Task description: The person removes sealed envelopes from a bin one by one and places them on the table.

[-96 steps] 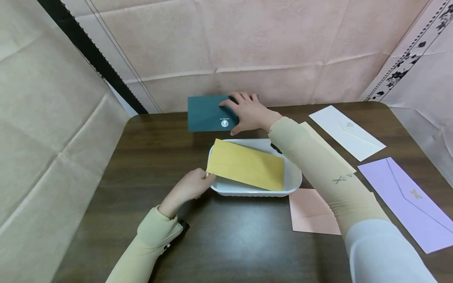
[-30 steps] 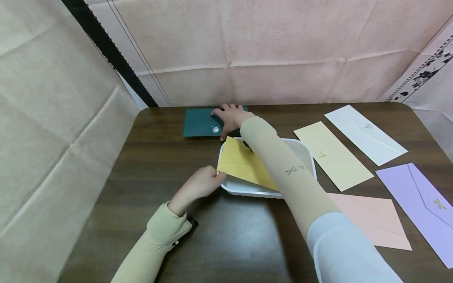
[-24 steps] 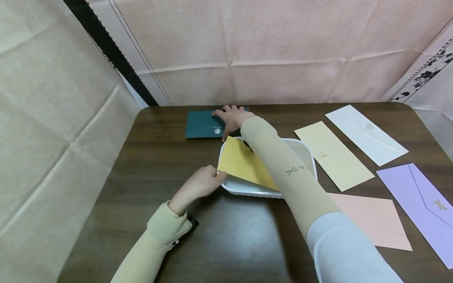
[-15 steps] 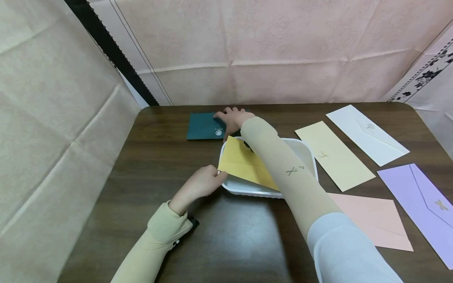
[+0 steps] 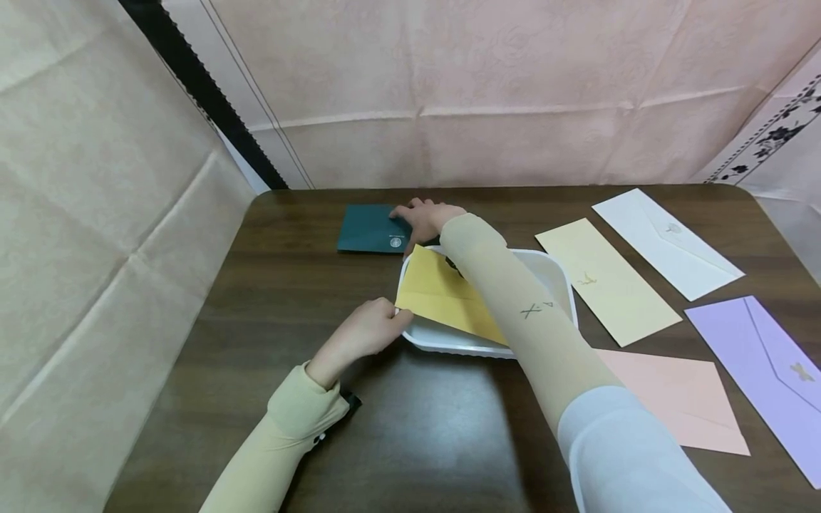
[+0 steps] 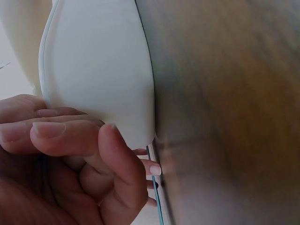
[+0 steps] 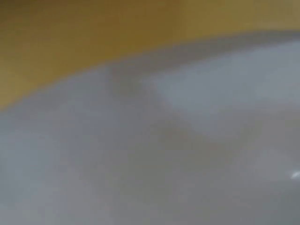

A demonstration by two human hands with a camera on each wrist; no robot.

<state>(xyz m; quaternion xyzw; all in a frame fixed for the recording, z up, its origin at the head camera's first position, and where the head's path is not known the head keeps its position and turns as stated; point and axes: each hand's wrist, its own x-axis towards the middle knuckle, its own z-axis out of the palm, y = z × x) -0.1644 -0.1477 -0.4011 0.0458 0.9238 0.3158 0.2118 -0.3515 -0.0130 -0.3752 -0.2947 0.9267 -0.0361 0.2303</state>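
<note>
On my worktop, the white tray holds a yellow envelope; a teal envelope lies just beyond. My left hand pinches the tray's rim, perhaps the yellow corner too; my right hand, spread over the teal, should keep it flat.

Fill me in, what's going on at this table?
A person's right hand reaches across the white tray and rests, fingers spread, on the dark green envelope near the far edge of the table. The left hand grips the tray's left end. A yellow envelope lies in the tray, partly hidden by the right arm. White, cream, pink and purple envelopes lie to the right.
</note>
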